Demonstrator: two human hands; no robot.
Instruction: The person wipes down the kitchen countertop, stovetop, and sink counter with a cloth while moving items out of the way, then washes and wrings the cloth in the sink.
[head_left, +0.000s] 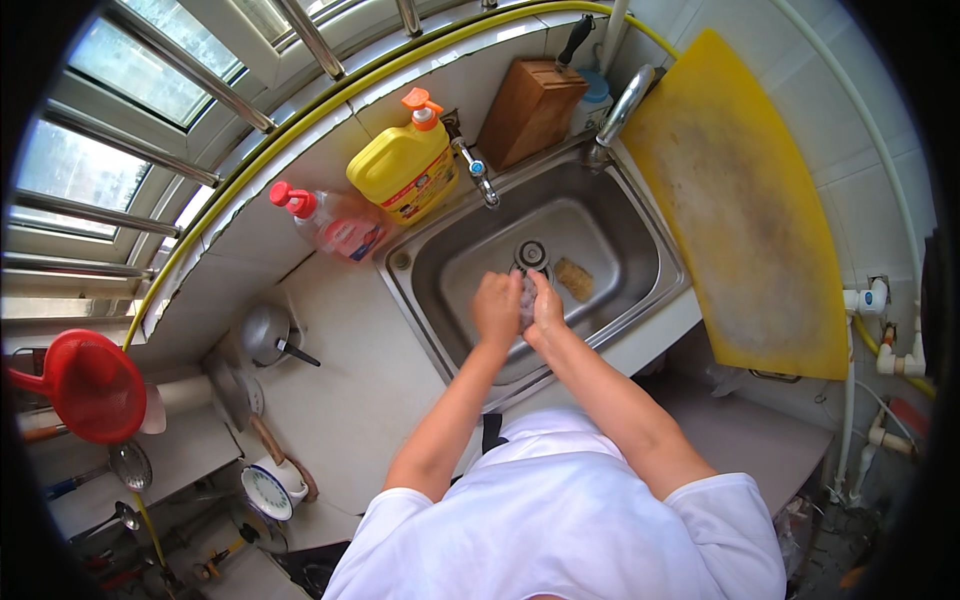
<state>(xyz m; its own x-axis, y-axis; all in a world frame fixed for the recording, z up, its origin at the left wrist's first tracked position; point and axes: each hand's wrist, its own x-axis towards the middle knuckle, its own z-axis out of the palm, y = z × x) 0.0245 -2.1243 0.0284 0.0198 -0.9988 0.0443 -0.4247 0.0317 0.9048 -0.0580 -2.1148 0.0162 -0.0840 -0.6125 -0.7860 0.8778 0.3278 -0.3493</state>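
Both my hands are together over the stainless steel sink (480, 247). My left hand (496, 306) and my right hand (545, 304) press a greyish-purple scrubber or cloth (527, 302) between them; its exact kind is unclear. Just beyond my fingers is the round drain strainer (532, 255) in the basin floor. A tan sponge or loofah piece (574, 280) lies in the basin to the right of my hands. The small tap (480, 171) reaches over the far rim, and no water is seen running from it.
Behind the sink stand a red-topped pump bottle (337, 223), a yellow detergent jug (405, 169), a wooden knife block (531, 112) and a curved faucet (626, 109). A large yellow cutting board (742, 210) leans at the right. On the left are a metal ladle (266, 334), an enamel mug (271, 487) and a red strainer (97, 386).
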